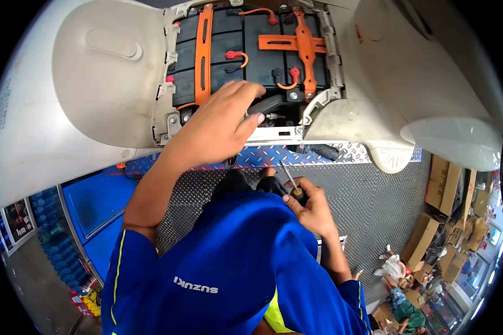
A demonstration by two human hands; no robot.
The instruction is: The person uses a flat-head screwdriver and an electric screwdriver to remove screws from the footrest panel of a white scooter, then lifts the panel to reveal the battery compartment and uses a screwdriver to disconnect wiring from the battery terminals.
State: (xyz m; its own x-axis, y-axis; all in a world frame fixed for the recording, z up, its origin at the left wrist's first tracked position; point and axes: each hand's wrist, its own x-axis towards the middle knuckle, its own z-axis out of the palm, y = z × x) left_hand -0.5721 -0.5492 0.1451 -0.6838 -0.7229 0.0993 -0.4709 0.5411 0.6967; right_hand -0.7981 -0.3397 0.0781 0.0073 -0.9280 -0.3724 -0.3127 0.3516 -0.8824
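Several dark batteries (pixel 262 61) fill the opened compartment of a scooter with beige panels. Orange metal brackets (pixel 204 50) lie across them, and short cables with red and black terminal caps (pixel 294 72) join them. My left hand (pixel 215 120) is over the compartment's near edge, thumb and fingers apart. A thick black hose or cable (pixel 269 104) lies by its fingertips; whether they touch it I cannot tell. Lower and to the right, my right hand (pixel 314 207) is closed round the dark handle of a screwdriver (pixel 288 175), its shaft pointing up toward the scooter.
A pale metal bar (pixel 271 134) borders the compartment's near side. Below it, a black tool (pixel 324 151) lies on the blue tread-plate platform (pixel 257 156). Blue cabinet (pixel 92 201) at left; cardboard boxes (pixel 442 184) at right. Farther off, a person (pixel 399 304) is at lower right.
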